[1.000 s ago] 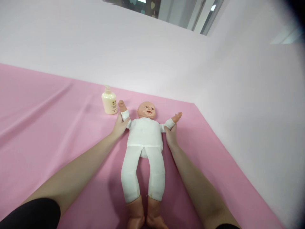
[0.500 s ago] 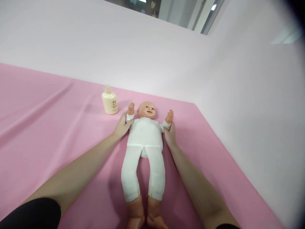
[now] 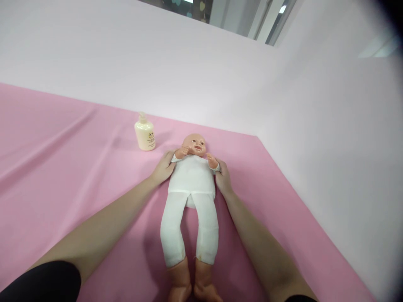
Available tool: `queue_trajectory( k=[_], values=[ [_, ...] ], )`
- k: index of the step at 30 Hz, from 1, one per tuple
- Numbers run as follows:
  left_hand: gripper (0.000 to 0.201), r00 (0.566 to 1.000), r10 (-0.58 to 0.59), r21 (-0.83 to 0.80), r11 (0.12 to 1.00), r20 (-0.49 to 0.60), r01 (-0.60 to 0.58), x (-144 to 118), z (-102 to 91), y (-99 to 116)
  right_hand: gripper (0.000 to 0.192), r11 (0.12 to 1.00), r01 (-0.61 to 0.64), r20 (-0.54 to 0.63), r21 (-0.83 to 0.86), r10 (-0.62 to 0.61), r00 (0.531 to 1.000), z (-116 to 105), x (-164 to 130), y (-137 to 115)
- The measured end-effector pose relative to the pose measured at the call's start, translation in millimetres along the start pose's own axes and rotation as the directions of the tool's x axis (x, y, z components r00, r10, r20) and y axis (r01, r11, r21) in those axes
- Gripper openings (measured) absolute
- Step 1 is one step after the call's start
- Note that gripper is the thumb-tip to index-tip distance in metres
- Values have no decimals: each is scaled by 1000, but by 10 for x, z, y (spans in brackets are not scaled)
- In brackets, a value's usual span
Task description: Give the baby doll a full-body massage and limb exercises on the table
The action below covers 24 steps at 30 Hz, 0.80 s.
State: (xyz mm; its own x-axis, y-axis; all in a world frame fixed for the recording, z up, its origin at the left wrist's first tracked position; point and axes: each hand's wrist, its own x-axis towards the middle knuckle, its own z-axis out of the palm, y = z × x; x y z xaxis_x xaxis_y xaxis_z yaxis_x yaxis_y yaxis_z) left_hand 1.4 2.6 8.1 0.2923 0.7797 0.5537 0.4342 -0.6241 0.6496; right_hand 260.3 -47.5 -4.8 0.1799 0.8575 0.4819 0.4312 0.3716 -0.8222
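A baby doll [image 3: 192, 176] with a white cloth body lies on its back, its head toward the wall and its bare feet toward me. My left hand [image 3: 164, 167] is closed on the doll's arm at the left of the picture. On the other side my right hand [image 3: 223, 176] grips the opposite arm. Both doll arms are bent inward, with the little hands up by the chin. My fingertips are partly hidden behind the arms.
A cream pump bottle [image 3: 145, 135] stands upright left of the doll's head. Pink sheeting [image 3: 103, 167] with a few creases covers the surface. White walls [image 3: 201, 79] rise behind it and on the right, with a window [image 3: 234, 16] at the top.
The doll's arms have moved from spread outward to folded in over the upper chest. My hands have shifted slightly inward with them. The bottle and the doll's legs stay put.
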Motion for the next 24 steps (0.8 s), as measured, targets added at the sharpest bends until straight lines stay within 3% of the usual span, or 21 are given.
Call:
queue_trajectory(
  k=[10, 16, 20, 24],
  values=[
    [54, 994, 50, 49, 997, 101, -56, 19, 36, -91, 52, 995, 80, 61, -62, -76, 995, 2, 26, 16],
    [53, 994, 55, 51, 997, 97, -61, 19, 38, -90, 59, 993, 87, 82, -75, -81, 993, -3, 23, -2],
    [49, 998, 16, 7, 1000, 63, -17, 11, 26, -36, 54, 998, 35, 57, -57, -31, 998, 9, 15, 19],
    [50, 994, -91, -136, 987, -67, 81, 6, 46, -70, 43, 994, -110, -25, 24, 111, 994, 11, 25, 65]
  ],
)
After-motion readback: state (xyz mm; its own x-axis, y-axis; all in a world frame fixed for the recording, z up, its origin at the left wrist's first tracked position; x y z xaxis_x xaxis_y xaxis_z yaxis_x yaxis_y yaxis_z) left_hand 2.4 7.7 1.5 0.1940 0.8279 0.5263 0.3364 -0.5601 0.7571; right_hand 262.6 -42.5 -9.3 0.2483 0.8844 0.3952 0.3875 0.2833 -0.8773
